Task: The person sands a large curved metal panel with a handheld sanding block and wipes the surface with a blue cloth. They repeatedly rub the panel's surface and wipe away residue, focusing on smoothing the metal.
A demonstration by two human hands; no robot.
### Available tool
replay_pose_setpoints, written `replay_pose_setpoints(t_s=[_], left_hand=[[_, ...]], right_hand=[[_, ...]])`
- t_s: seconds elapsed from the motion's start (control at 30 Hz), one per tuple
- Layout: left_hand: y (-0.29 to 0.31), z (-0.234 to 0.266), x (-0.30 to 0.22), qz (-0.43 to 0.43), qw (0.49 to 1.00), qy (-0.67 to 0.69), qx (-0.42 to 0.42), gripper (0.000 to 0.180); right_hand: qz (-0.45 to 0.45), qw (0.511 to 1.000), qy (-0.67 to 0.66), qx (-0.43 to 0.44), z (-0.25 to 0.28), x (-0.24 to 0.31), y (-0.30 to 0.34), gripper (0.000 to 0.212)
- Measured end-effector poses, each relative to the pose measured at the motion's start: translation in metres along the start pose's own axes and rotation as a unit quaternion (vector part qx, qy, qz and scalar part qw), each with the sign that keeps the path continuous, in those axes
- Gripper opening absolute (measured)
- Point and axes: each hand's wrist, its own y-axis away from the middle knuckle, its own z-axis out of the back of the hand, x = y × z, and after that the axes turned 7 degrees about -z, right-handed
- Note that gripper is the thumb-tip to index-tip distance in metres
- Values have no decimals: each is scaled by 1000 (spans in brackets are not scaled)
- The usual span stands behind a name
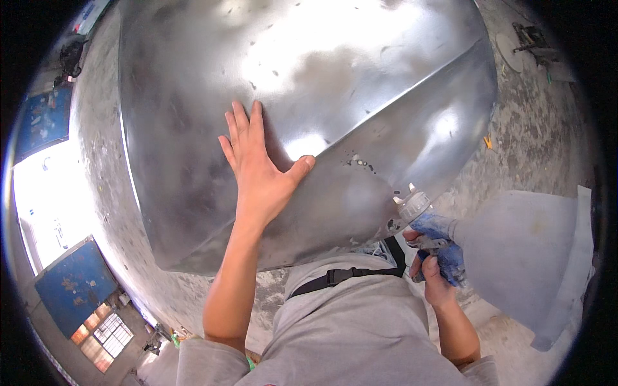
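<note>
Work on the big curved metal panel [180, 161] in front of the person looks partly done: much of it shines, but cloudy patches [331, 74] and small spots [359, 161] seem left to fix. The left hand [261, 180] is spread wide and holds nothing, on or just over the panel; I can't tell if it touches. The right hand [435, 281] grips the blue-stained spray gun [443, 230] near the panel's lower right edge.
</note>
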Motion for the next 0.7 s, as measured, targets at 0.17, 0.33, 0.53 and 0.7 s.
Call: replay_pose_setpoints(t_s=[0.17,0.33,0.53,0.7], left_hand=[[-1,-12,-9,33,998,-39,-23,126],[3,-5,-6,13,1000,-14,-14,127],[-5,-15,-17,39,998,-40,-37,130],[-9,-17,-15,30,999,-25,-21,131]], right_hand=[[1,998,66,3,14,-17,3,58],[-44,986,157,33,20,-8,7,56],[-34,999,34,-12,4,14,7,51],[-25,1000,11,-3,11,6,8,42]])
